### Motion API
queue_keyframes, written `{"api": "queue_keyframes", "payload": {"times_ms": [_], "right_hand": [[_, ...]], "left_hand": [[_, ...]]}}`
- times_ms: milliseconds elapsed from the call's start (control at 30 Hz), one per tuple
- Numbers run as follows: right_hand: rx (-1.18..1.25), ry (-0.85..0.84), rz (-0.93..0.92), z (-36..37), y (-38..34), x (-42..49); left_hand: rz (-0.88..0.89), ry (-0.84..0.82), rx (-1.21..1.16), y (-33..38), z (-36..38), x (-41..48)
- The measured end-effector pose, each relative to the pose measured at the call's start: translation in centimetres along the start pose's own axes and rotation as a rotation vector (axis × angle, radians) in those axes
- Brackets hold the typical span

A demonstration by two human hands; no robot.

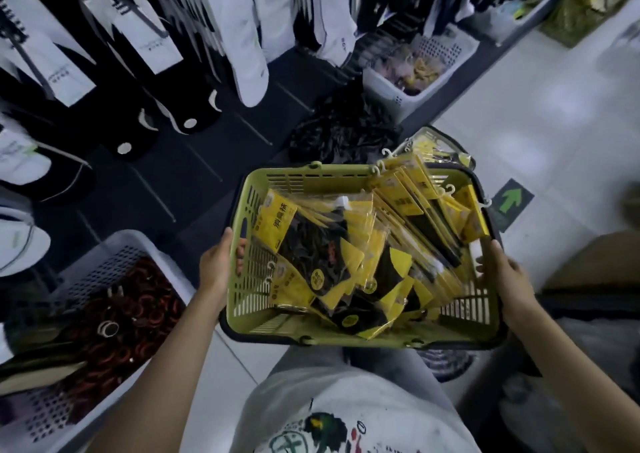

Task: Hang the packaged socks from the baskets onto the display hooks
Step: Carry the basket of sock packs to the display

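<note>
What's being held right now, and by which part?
The green basket of packaged socks, held by both hands: left hand grips its left side wall, right hand grips its right side wall.

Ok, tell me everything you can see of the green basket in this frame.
The green basket is a rectangular, lime-coloured basket, plastic by its look, with slotted walls and a dark band round its rim. It is held roughly level in front of the person. The left hand grips its left wall, fingers curled inside; the right hand grips its right wall likewise. Yellow-and-black packaged socks fill it loosely, some sticking out over the far right corner.
</note>
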State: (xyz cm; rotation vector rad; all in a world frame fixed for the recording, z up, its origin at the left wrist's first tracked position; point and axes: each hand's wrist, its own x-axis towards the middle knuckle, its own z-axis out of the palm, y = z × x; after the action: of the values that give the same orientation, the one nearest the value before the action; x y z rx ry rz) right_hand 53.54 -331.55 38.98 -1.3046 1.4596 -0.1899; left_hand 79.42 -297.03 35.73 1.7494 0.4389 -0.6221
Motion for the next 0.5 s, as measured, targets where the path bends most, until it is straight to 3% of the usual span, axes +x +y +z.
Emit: {"api": "queue_keyframes", "payload": {"times_ms": [233, 500], "right_hand": [[-0.135, -0.144, -0.056, 2.6, -5.3, 5.1], [-0.377, -0.324, -0.109, 6.4, -10.7, 13.4]], "left_hand": [[-0.06, 0.12, -0.143, 0.0, 1.5, 1.4], [-0.161, 0.38, -0.281, -4.2, 5.1, 0.7]]}}
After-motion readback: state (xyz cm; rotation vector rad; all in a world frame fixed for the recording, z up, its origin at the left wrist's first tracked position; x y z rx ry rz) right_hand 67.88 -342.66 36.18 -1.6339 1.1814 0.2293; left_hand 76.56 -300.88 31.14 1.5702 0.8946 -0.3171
